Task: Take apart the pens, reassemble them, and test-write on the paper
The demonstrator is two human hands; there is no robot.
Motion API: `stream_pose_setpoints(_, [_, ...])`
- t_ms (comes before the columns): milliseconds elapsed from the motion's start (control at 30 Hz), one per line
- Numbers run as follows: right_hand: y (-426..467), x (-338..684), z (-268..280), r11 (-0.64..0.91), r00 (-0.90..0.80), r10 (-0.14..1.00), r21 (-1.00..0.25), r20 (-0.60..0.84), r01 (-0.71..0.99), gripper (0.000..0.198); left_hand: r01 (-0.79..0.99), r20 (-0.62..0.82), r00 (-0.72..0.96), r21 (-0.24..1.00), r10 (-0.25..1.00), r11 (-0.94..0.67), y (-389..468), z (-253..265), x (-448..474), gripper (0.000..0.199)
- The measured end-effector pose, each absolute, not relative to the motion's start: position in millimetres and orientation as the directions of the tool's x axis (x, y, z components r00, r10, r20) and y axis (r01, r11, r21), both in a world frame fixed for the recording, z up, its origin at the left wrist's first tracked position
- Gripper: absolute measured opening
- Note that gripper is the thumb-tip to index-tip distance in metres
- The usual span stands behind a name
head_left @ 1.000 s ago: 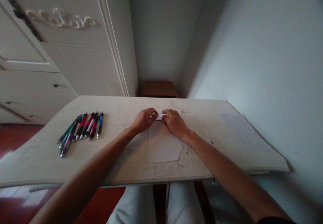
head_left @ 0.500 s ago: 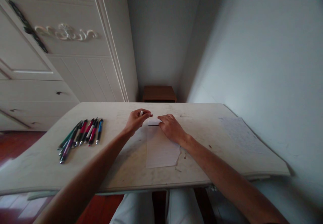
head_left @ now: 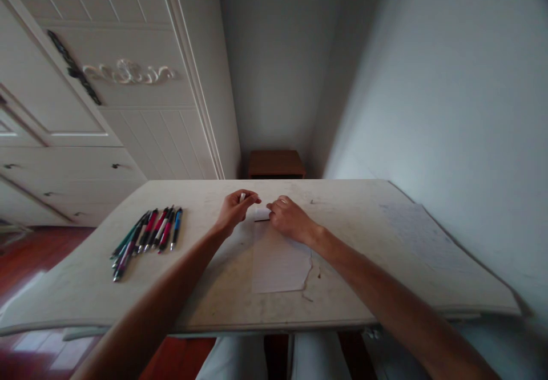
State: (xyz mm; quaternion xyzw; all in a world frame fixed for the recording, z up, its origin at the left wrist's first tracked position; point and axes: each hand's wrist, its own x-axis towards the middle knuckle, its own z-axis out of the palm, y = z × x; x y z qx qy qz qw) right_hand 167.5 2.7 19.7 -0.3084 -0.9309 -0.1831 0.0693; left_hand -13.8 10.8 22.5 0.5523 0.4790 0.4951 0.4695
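Note:
A sheet of lined paper [head_left: 280,263] with a torn right edge lies on the desk in front of me. At its top is a small white folded piece [head_left: 262,214] with a dark line along its lower edge; whether it belongs to the sheet I cannot tell. My right hand [head_left: 291,218] is closed, with its fingertips on this folded piece. My left hand [head_left: 237,209] is raised just left of it, fingers pinched together. A small white stick-like object [head_left: 242,197] shows between those fingers, its kind unclear.
Several pens [head_left: 148,234] in red, black, teal and blue lie in a group on the desk's left. A written sheet [head_left: 422,234] lies at the right, by the wall. A brown wooden box-like piece [head_left: 277,163] stands behind the desk [head_left: 342,306]. White cabinets [head_left: 141,89] rise at left.
The whole view has shifted slightly, so the desk appears a little lower and further right. My right fingers have curled in more on the folded piece. The left hand still pinches the white object.

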Motion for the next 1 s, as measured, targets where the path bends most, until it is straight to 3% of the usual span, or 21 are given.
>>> stream_pose_setpoints(200, [8,162,24,0.751,-0.804,0.546,0.288,0.237,0.594,0.018,0.031,0.118,-0.017,0.993,0.993,-0.117,11,24,-16,0.032])
stream_pose_setpoints(333, [9,173,30,0.744,-0.775,0.546,0.241,0.318,0.623,0.021,-0.002,0.138,-0.054,0.99,0.989,-0.139,16,24,-20,0.031])
stream_pose_setpoints(533, [11,200,43,0.678,-0.64,0.629,0.091,0.442,0.729,0.006,-0.122,0.112,0.013,0.986,0.994,-0.109,20,19,-23,0.03])
stream_pose_setpoints(700, [15,213,40,0.639,-0.526,0.679,-0.06,0.511,0.767,0.008,-0.167,0.052,0.126,0.985,0.991,-0.03,14,16,-16,0.032])
stream_pose_setpoints(1000, [22,222,23,0.695,-0.513,0.661,-0.189,0.548,0.694,0.012,-0.277,0.0,0.036,0.961,0.999,0.01,13,11,-11,0.039])
